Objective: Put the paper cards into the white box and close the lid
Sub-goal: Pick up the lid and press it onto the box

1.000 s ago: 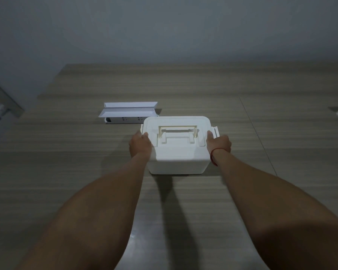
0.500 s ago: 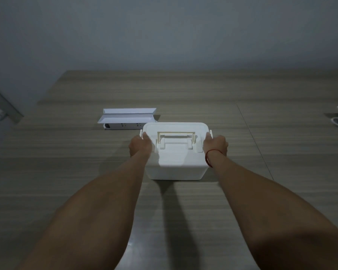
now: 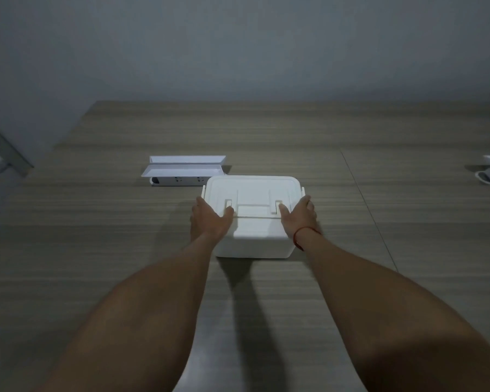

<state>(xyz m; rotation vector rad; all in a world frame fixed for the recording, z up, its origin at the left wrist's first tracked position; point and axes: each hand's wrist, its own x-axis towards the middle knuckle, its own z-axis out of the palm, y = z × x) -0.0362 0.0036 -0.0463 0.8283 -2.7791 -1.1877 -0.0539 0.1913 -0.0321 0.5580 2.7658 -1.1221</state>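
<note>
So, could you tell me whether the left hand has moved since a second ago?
Yes: the left hand slid from the white box's side onto its lid.

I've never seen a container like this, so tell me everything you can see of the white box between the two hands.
The white box looks like matte plastic, rectangular with rounded corners. Its lid is on, with a handle folded flat on top and small latches showing at both sides. It stands upright on the wooden table, in front of a white power strip. The left hand and right hand rest on its near corners, thumbs on the lid.
</note>
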